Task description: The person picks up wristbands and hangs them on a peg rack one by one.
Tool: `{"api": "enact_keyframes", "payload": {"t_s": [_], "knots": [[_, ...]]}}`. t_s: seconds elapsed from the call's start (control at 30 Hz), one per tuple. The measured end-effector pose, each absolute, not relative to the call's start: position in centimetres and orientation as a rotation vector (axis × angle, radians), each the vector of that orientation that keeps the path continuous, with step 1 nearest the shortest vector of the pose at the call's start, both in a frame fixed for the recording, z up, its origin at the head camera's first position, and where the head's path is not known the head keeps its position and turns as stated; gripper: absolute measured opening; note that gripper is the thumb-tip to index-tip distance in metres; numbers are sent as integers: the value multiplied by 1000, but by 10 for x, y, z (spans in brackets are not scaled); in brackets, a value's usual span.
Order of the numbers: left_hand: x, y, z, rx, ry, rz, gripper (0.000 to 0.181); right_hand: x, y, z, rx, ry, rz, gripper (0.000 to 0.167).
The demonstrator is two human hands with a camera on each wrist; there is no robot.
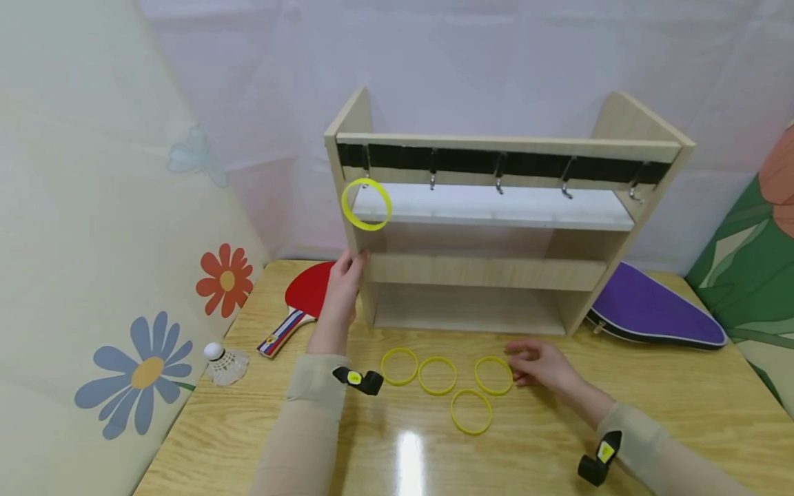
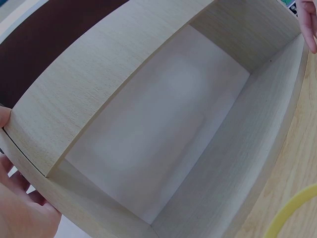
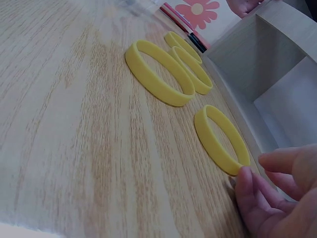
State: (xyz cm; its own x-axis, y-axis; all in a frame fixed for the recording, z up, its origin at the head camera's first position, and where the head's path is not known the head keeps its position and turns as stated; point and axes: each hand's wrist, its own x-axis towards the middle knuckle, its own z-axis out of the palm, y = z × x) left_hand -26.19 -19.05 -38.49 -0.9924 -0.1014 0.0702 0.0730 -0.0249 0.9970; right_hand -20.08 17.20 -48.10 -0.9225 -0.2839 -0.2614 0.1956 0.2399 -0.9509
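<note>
My left hand (image 1: 344,286) grips the left side panel of a wooden shelf rack (image 1: 484,272). In the left wrist view its thumb lies on the front and its fingers (image 2: 29,201) go round the outer side. A yellow wristband (image 1: 344,210) hangs from the leftmost hook of the rack. At the table's right side, my right hand (image 1: 544,365) is beside another yellow wristband (image 1: 476,375) lying flat. The right wrist view shows a fingertip at that band's (image 3: 218,148) near end, with thumb and fingers apart. Three more wristbands (image 1: 437,393) lie to its left and in front.
Several metal hooks (image 1: 499,180) line the rack's black strip. A red table tennis paddle (image 1: 307,293) and a shuttlecock (image 1: 226,365) lie left on the wooden table (image 1: 533,455). Behind the rack's right side rests a purple paddle case (image 1: 657,306).
</note>
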Motion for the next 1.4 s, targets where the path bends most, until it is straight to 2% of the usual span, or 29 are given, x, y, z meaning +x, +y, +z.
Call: {"api": "enact_keyframes", "payload": {"t_s": [0.47,0.77,0.97,1.4], "knots": [[-261,-191,-385,10,-2126,-2165,47,-198,169,-484,-164,2232,-1665,40],[-259,-190,-382,-3,-2103,-2175,47,-198,167,-488,-104,2290,-1643,38],[-260,-190,-383,-12,-2100,-2175,46,-197,169,-485,-193,2276,-1677,35],[-260,-189,-383,16,-2110,-2163,46,-198,167,-484,-71,2299,-1640,37]]}}
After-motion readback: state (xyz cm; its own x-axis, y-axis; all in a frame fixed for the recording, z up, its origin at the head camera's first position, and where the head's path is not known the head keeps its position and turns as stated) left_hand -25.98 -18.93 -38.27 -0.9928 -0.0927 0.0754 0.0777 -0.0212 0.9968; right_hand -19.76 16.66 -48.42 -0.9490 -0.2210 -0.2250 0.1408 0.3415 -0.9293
